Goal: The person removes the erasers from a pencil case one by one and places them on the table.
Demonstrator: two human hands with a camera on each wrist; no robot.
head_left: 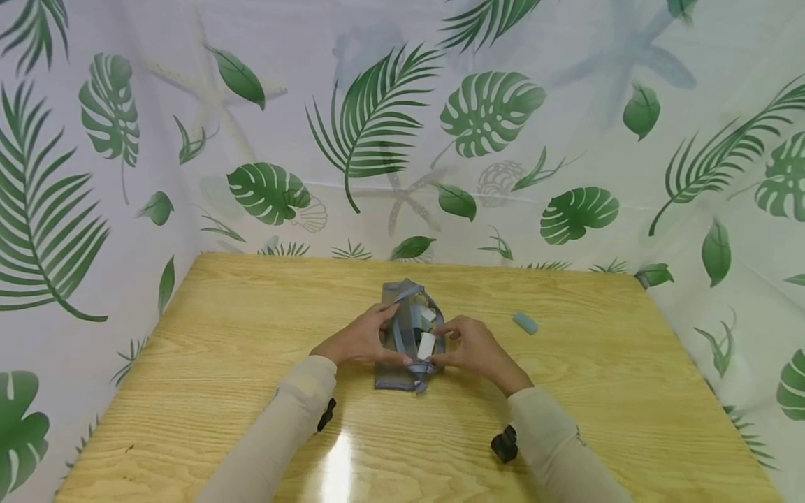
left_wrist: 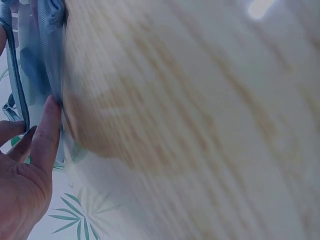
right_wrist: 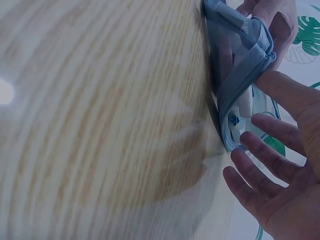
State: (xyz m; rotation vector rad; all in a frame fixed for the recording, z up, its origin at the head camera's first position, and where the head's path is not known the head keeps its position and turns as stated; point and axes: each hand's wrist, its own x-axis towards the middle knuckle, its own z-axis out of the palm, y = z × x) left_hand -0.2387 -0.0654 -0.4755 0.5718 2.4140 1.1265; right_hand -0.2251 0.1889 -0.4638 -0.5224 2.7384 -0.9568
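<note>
Head view: left grip [head_left: 361,339] clamps sheer, blue-trimmed grey pouch [head_left: 404,323]; right grip [head_left: 470,349] spread.

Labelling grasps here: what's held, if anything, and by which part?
Blue-grey mesh pouch: left grip holds it by the rim left of its opening. Right grip touches the rim too; can't tell if it pinches.

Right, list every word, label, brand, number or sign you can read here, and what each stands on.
No readable text anywhere.
Zippered mesh pouch: no legible wording.
Blue mark inside the pouch, right wrist view: too small to tell lettering from pattern.
Light-blue cylinder: none legible.
</note>
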